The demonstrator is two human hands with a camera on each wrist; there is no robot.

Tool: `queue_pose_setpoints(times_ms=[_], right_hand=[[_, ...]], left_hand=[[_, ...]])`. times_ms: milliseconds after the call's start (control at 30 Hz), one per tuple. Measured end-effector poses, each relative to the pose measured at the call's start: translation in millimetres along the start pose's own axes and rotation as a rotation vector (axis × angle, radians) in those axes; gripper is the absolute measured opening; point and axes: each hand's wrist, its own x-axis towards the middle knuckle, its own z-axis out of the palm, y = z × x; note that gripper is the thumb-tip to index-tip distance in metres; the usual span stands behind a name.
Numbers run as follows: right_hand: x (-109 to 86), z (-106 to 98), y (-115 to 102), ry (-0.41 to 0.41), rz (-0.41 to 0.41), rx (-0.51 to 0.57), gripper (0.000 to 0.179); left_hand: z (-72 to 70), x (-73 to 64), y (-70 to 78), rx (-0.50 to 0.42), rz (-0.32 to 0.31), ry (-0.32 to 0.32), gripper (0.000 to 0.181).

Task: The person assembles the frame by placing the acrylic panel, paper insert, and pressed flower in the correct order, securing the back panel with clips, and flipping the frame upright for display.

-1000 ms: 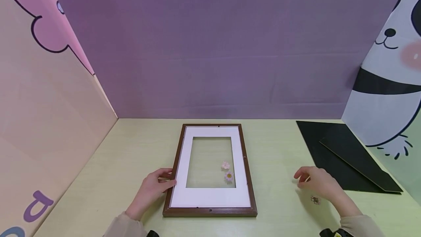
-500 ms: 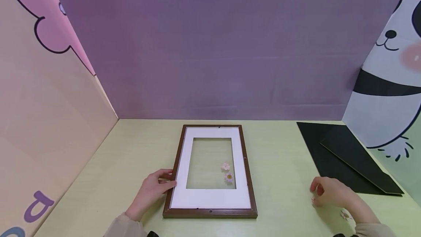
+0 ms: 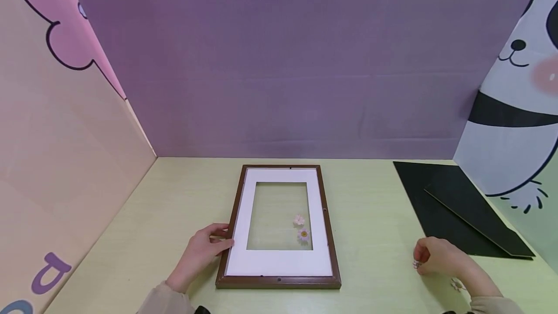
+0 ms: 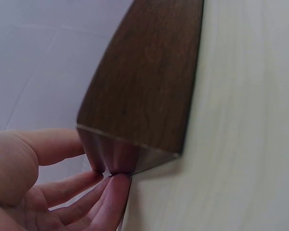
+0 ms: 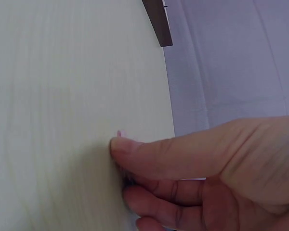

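Here, the counter [image 3: 366, 207] bears a brown frame [image 3: 279, 282] that the left grip [image 3: 204, 247] pinches, the right grip [image 3: 438, 257] is well right of it, a bluish wall marking [image 3: 22, 306] is cropped past reading, and the small pale piece [image 3: 416, 264] the right grip pinches is mostly hidden.

Open gap btwn frame [image 3: 279, 282] & R hand [image 3: 439, 256]; blk boards [image 3: 457, 207] in way just beyond.

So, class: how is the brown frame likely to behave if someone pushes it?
The brown frame probably won't tip, lying flat on the table. Its thick, straight sides suggest stiffness. A hard push might shift the small flowers within its opening.
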Motion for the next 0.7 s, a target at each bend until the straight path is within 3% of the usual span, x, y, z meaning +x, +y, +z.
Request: queue_pose_setpoints(times_ms=[167, 367, 700], right_hand=[[0.0, 0.8, -1.0, -0.012, 0.023, 0.007, 0.021], [0.4, 0.0, -4.1, -0.004, -0.009, 0.004, 0.018], [3.0, -1.5, -11.6, 0.055, -0.034, -0.038, 0.015]], left_hand=[[-1.1, -0.6, 0.5, -0.004, 0.010, -0.006, 0.045], [-0.7, -0.8, 0.4, -0.007, 0.006, -0.009, 0.046], [-1.3, -1.8, 1.6, -0.002, 0.003, -0.004, 0.046]])
